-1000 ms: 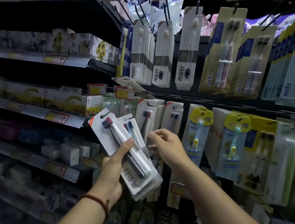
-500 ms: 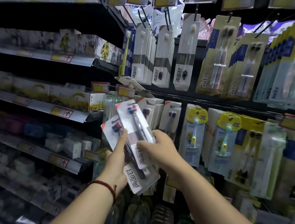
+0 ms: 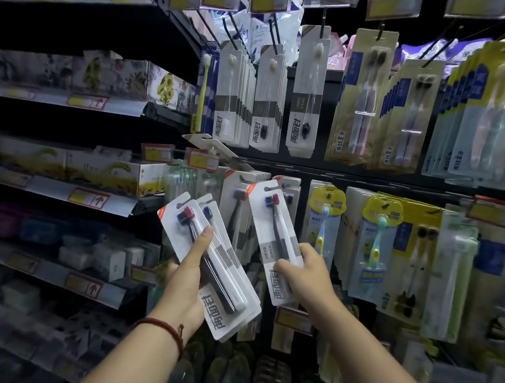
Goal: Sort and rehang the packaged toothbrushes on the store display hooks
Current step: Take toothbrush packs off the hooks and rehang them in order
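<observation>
Against hook wall (image 3: 367, 174), left fingers (image 3: 205, 239) grip stacked packs (image 3: 220, 315); right fingers (image 3: 281, 266) pinch single pack (image 3: 268, 222).

Your light is dim, brightest on the toothbrush pack (image 3: 274, 241), which reads sharp. Left of it the shelves (image 3: 63, 194) smear into blur and deep shadow. Right of it the hanging packs (image 3: 492, 119) soften and bow. Above and right of it, glare streaks a gold pack (image 3: 364, 112).

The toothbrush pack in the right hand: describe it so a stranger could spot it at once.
Find the lower row of the dark hook wall. In front of it, the right hand holds one white pack by its lower end. It is single; the left hand holds a tilted stack.
</observation>
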Tool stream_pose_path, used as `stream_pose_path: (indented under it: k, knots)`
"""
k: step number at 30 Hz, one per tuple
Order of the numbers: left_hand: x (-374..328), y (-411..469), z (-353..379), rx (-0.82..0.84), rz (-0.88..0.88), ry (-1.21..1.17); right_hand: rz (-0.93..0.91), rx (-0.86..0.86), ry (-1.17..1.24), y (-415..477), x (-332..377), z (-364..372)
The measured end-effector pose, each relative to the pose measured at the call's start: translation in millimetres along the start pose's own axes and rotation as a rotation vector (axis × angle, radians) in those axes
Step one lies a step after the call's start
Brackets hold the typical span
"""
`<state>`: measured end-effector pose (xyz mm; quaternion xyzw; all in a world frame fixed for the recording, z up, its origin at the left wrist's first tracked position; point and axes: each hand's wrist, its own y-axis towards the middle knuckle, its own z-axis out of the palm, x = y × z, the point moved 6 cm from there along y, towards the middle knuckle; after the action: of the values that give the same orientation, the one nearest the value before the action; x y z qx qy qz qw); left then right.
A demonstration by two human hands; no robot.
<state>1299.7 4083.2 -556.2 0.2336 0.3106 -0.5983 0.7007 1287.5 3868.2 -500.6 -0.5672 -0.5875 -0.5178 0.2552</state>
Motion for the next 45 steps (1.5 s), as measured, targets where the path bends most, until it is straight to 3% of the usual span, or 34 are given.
stream_pose_path:
  k: [17, 29, 36, 40, 43, 45]
  knots:
    - [4.7, 20.3, 11.8, 0.218, 0.098, 0.160, 0.054, -0.030, 0.027, 75.0, -64.3, 41.6]
    - [-2.9, 30.0, 3.6, 0.149, 0.107, 0.138, 0.239, -0.139, -0.226, 95.2, -47.2, 45.2]
    - [-10.0, 10.8, 10.2, 0.045, 0.109, 0.093, 0.041, 0.051, -0.280, 54.1, 3.8, 53.6]
    - [-15.2, 2.9, 5.6, -0.154, 0.117, 0.020, -0.124, 0.282, -0.099, 9.9, 52.9, 57.5]
    - [-18.8, -3.9, 6.5, -0.226, 0.150, 0.039, -0.180, 0.479, -0.259, -16.3, 69.4, 67.8]
    - [-17.9, -8.0, 7.8, -0.231, 0.141, 0.063, -0.208, 0.464, -0.381, -22.7, 73.5, 68.9]
